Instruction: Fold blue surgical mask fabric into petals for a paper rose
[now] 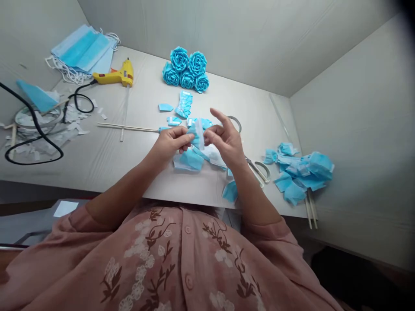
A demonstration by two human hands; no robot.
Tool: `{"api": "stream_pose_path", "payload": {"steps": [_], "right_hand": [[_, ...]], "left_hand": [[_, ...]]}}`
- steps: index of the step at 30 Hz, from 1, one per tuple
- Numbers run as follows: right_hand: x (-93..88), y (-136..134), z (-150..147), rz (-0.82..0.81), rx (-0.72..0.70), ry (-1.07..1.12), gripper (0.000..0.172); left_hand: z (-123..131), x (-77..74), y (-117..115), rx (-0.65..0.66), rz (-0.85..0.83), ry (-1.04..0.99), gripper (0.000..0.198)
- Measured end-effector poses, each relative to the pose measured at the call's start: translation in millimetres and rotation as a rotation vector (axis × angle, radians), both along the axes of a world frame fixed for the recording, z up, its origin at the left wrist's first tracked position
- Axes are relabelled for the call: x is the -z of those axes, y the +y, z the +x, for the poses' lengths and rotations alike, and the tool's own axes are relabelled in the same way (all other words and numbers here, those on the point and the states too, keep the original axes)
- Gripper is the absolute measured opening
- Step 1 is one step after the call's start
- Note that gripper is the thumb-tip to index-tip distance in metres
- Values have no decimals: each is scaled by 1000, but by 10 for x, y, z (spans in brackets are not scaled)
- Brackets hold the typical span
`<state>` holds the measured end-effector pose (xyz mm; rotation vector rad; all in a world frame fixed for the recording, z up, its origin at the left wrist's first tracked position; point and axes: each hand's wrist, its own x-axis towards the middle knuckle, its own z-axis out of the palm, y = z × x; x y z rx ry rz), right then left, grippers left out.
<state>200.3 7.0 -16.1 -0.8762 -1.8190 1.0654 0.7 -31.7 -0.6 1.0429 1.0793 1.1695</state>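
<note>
Between my hands is a small blue and white fabric piece (196,133). My left hand (174,141) pinches its left side between thumb and fingers. Close to its right edge is my right hand (226,140), index finger raised, thumb and other fingers curled near the white strip; whether they grip it is unclear. Below the hands lie more blue pieces (188,160). Just beyond are small folded blue pieces (184,104). Thin wooden sticks (128,127) lie left of my left hand. Scissors (258,169) rest beside my right forearm, partly hidden.
Several blue rosettes (187,69) stand at the back. A yellow glue gun (118,75) and a stack of blue masks (84,49) are at the back left. White scraps (69,137) and a black cable (37,125) lie left; a blue fabric pile (303,170) is right.
</note>
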Motion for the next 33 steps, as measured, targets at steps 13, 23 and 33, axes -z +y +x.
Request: {"api": "stream_pose_path", "payload": {"steps": [13,23,33], "right_hand": [[-46,40,36,603,-16,-281,14],[-60,-5,6,384,-21,-135,17],[-59,-50,-79,-108,-25,79,44]], "left_hand": [[-2,21,18,8,-60,-136,31],[15,-8,-25,-96,136,91,27],[0,19,-37,-74,150,128,27]]}}
